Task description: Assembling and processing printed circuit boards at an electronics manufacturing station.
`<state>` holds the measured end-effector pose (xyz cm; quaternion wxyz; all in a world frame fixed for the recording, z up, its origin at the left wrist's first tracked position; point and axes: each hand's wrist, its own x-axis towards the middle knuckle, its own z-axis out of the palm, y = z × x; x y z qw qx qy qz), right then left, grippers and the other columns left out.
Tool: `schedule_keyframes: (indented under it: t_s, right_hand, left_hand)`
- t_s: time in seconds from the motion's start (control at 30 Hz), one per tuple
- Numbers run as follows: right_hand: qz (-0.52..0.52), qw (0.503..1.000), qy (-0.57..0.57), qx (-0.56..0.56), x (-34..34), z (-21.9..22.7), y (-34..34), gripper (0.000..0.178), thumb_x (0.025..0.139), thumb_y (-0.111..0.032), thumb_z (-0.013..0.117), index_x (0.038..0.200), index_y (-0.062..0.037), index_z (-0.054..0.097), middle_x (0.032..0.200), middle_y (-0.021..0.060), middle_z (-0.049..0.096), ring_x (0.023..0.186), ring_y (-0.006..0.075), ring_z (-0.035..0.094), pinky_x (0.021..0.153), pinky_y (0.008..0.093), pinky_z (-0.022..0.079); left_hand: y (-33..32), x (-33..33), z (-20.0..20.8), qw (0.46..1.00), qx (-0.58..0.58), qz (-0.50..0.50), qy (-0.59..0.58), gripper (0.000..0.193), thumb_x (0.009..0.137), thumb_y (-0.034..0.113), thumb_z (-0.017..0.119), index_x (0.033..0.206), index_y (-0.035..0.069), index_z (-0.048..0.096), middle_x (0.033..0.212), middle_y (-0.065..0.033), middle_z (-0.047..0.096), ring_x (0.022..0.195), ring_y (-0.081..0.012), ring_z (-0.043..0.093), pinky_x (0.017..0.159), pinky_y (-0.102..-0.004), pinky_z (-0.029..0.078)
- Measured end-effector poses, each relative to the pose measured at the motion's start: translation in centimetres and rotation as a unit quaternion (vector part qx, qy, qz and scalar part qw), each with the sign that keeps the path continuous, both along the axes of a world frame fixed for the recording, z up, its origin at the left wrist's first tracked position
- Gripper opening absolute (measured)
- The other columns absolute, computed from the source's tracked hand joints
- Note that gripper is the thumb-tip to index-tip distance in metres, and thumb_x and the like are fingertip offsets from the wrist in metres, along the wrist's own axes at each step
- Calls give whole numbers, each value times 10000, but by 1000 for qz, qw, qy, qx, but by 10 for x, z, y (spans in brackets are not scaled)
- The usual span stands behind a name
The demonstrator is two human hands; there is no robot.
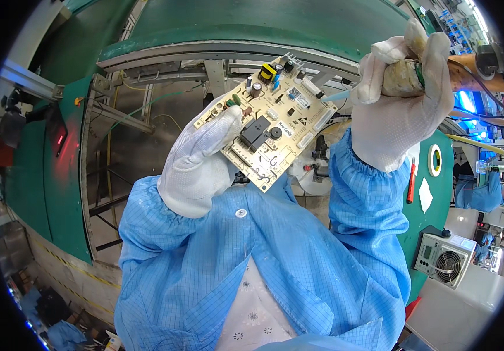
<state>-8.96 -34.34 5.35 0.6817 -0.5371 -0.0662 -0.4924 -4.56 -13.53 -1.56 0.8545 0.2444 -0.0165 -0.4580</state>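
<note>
My left hand (202, 158), in a white glove, grips a cream-coloured circuit board (290, 143) by its left edge, thumb on top. The board is tilted in front of my chest with its component side up; a black relay (256, 133), a yellow-and-black transformer (267, 73) and white connectors stand on it. My right hand (401, 108), also gloved, is closed around a worn, wrapped tool handle (403, 78). A pale blue tapered tip (338, 95) points from that hand toward the board's upper right corner; whether it touches the board I cannot tell.
A green conveyor belt (234, 26) with a metal frame runs across the far side. At right, a green table (436, 202) carries a tape roll (434, 161), a red pen-like tool (411, 182), a white scrap (425, 195) and a fan unit (446, 257). A green panel (67, 175) stands at left.
</note>
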Motion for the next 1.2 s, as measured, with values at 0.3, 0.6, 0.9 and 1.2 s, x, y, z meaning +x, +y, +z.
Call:
schedule_keyframes:
  t_s: [0.3,0.6,0.9,1.2]
  right_hand:
    - [-167,985,38,-18,1,-5,-1,418,968,-380,458,1029,0,622,741,100,598,506,138,542,414,229,440]
    - [23,999,0,34,-1,-1,-13,281,922,-65,525,1183,35,560,871,92,589,653,142,531,480,189,435]
    - [310,937,-44,157,-27,11,-19,552,844,-347,657,1229,9,482,1016,93,439,926,224,416,798,352,391]
    - [315,936,82,135,-35,20,-45,406,952,-393,530,1106,-19,557,826,55,517,698,162,476,579,271,418]
  left_hand:
    - [-2,-4,2,999,-41,-23,-3,457,935,151,556,1340,-18,429,1226,-169,576,1119,-259,592,944,-411,519]
    - [-11,14,-4,994,-75,-55,51,455,922,98,544,1347,-23,438,1312,-165,537,1180,-280,552,1002,-412,463]
    - [16,30,-36,992,-117,-48,7,461,917,102,550,1337,-48,434,1301,-172,549,1181,-261,554,1029,-396,427]
    - [30,75,-47,995,-101,-4,11,436,918,105,563,1310,-55,457,1245,-176,580,1108,-274,600,964,-410,488]
